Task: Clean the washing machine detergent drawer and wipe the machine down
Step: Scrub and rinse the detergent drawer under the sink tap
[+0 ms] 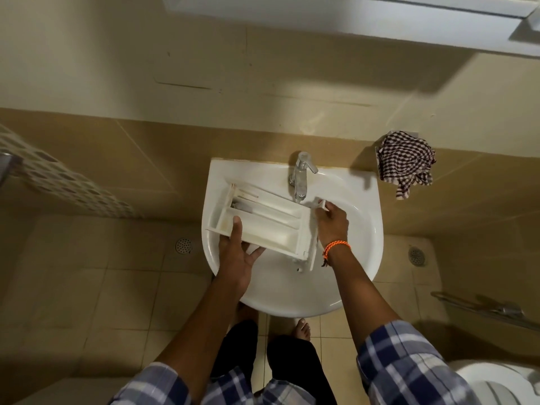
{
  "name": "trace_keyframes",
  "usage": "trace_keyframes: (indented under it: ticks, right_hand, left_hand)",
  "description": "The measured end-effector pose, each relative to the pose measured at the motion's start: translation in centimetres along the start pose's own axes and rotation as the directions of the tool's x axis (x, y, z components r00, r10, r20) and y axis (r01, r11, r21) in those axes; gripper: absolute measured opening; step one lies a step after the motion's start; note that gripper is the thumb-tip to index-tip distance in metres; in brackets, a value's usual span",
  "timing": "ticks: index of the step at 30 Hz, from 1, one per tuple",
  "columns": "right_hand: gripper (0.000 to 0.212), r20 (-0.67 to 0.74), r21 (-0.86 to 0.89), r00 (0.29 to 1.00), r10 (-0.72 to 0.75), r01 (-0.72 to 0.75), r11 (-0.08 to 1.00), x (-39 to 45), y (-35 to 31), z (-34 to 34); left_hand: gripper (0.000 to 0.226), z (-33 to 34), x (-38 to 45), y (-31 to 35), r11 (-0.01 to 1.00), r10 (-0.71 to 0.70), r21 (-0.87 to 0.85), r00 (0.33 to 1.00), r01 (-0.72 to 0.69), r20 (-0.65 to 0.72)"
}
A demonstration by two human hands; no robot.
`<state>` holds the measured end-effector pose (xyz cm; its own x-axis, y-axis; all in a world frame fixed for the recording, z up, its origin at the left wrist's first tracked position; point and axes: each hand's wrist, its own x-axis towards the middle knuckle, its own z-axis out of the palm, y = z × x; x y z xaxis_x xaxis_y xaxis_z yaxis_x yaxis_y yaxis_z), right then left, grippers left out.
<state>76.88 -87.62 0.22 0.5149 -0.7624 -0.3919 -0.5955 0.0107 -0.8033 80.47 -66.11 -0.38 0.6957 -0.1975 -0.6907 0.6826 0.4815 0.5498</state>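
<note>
A white detergent drawer (268, 220) with several compartments lies slanted over a white wash basin (359, 247), its front panel to the right, below the tap. My left hand (236, 252) grips the drawer's near left side, thumb on top and fingers underneath. My right hand (331, 220), with an orange cord at the wrist, holds the front panel end near the spout. Yellowish residue shows in the near compartment. No water runs from the chrome tap (301, 176).
A checked cloth (404, 162) hangs on the wall right of the basin. A toilet (496, 381) sits at the lower right with a metal hose fitting (496, 311) above it. Floor drains (183, 245) lie either side. My bare feet stand under the basin.
</note>
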Motion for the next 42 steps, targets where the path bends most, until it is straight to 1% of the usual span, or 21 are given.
trace_keyframes:
  ticks: [3, 7, 12, 13, 15, 18, 21, 22, 23, 24, 25, 26, 27, 28, 29, 30, 31, 33, 36, 39, 42]
  right_hand:
    - [0.019, -0.119, -0.087, 0.990, -0.073, 0.063, 0.994, -0.1, 0.2, -0.4]
    - [0.023, -0.219, -0.164, 0.972, -0.083, 0.048, 0.985, -0.3, 0.3, -1.2]
    - [0.027, -0.309, -0.154, 0.943, -0.120, 0.075, 0.985, -0.2, 0.5, -2.7]
    - [0.028, -0.325, -0.145, 0.938, -0.118, 0.074, 0.987, -0.1, 0.6, -3.0]
    - [0.024, -0.340, -0.125, 0.933, -0.118, 0.079, 0.989, 0.4, 1.0, -3.7]
    - [0.036, -0.375, -0.115, 0.923, -0.084, 0.044, 0.992, 0.7, 1.0, -4.8]
    - [0.044, -0.346, -0.132, 0.935, -0.074, 0.030, 0.991, 0.6, 1.1, -5.4]
    - [0.047, -0.331, -0.171, 0.940, -0.080, 0.024, 0.985, 0.4, 1.1, -5.4]
    - [0.052, -0.338, -0.260, 0.932, -0.132, 0.042, 0.965, 0.3, 1.2, -5.3]
    - [0.058, -0.346, -0.399, 0.908, -0.237, 0.087, 0.913, 0.0, 1.1, -5.1]
    - [0.063, -0.327, -0.550, 0.866, -0.377, 0.151, 0.822, -0.5, 1.0, -4.8]
    - [0.064, -0.253, -0.653, 0.822, -0.510, 0.244, 0.717, -0.9, 1.0, -4.3]
    - [0.061, -0.132, -0.686, 0.792, -0.596, 0.361, 0.632, -1.3, 0.9, -3.5]
    - [0.055, 0.006, -0.668, 0.774, -0.633, 0.474, 0.574, -1.7, 0.8, -2.5]
    - [0.048, 0.127, -0.647, 0.759, -0.638, 0.551, 0.527, -2.0, 1.1, -1.4]
    - [0.041, 0.197, -0.641, 0.756, -0.624, 0.581, 0.501, -2.1, 1.3, -0.4]
    - [0.036, 0.221, -0.648, 0.772, -0.596, 0.573, 0.501, -1.8, 1.6, 0.4]
    - [0.028, 0.186, -0.662, 0.828, -0.528, 0.503, 0.556, -0.9, 2.1, 1.6]
    - [0.026, 0.174, -0.669, 0.872, -0.458, 0.446, 0.594, -0.3, 1.3, 3.7]
    - [0.028, 0.245, -0.608, 0.864, -0.440, 0.490, 0.625, -0.4, 0.9, 4.9]
    - [0.028, 0.373, -0.559, 0.821, -0.433, 0.571, 0.601, 0.5, 1.6, 3.0]
  left_hand:
    - [0.054, 0.3, 1.1, -0.3, 0.996, -0.084, 0.043, 0.996, 0.083, 0.030]
    - [0.051, 1.1, 2.3, -0.9, 0.983, -0.159, 0.093, 0.987, 0.155, 0.031]
    - [0.047, 2.6, 3.2, -2.8, 0.959, -0.260, 0.118, 0.966, 0.259, -0.002]
    - [0.048, 2.8, 3.3, -3.2, 0.953, -0.277, 0.128, 0.961, 0.275, -0.002]
    - [0.047, 3.2, 3.5, -4.0, 0.940, -0.303, 0.167, 0.953, 0.298, 0.010]
    - [0.046, 4.2, 3.4, -4.9, 0.924, -0.320, 0.228, 0.947, 0.307, 0.022]
    - [0.048, 5.2, 3.3, -5.2, 0.927, -0.301, 0.234, 0.954, 0.292, 0.004]
    - [0.051, 5.5, 3.3, -5.2, 0.930, -0.295, 0.228, 0.955, 0.289, -0.005]
    - [0.053, 5.6, 3.3, -5.1, 0.932, -0.292, 0.221, 0.956, 0.288, -0.017]
    - [0.056, 5.7, 3.3, -5.2, 0.934, -0.286, 0.216, 0.958, 0.286, -0.030]
    - [0.059, 5.7, 3.4, -5.3, 0.937, -0.275, 0.212, 0.961, 0.277, -0.042]
    - [0.063, 5.6, 3.4, -5.4, 0.942, -0.259, 0.210, 0.965, 0.264, -0.049]
    - [0.065, 5.5, 3.5, -5.5, 0.946, -0.245, 0.204, 0.968, 0.251, -0.055]
    - [0.067, 5.4, 3.5, -5.6, 0.950, -0.236, 0.196, 0.970, 0.243, -0.060]
    - [0.068, 5.3, 3.5, -5.7, 0.953, -0.232, 0.185, 0.970, 0.241, -0.067]
    - [0.068, 5.2, 3.5, -5.7, 0.955, -0.232, 0.173, 0.970, 0.241, -0.071]
    - [0.066, 5.2, 3.5, -5.6, 0.957, -0.234, 0.162, 0.970, 0.242, -0.070]
    - [0.065, 5.0, 3.5, -5.5, 0.958, -0.235, 0.152, 0.970, 0.242, -0.063]
    - [0.066, 4.9, 3.4, -5.3, 0.953, -0.240, 0.178, 0.969, 0.246, -0.055]
    - [0.067, 4.5, 3.3, -5.3, 0.955, -0.230, 0.180, 0.972, 0.236, -0.054]
    - [0.066, 3.6, 3.5, -4.8, 0.967, -0.193, 0.153, 0.977, 0.206, -0.095]
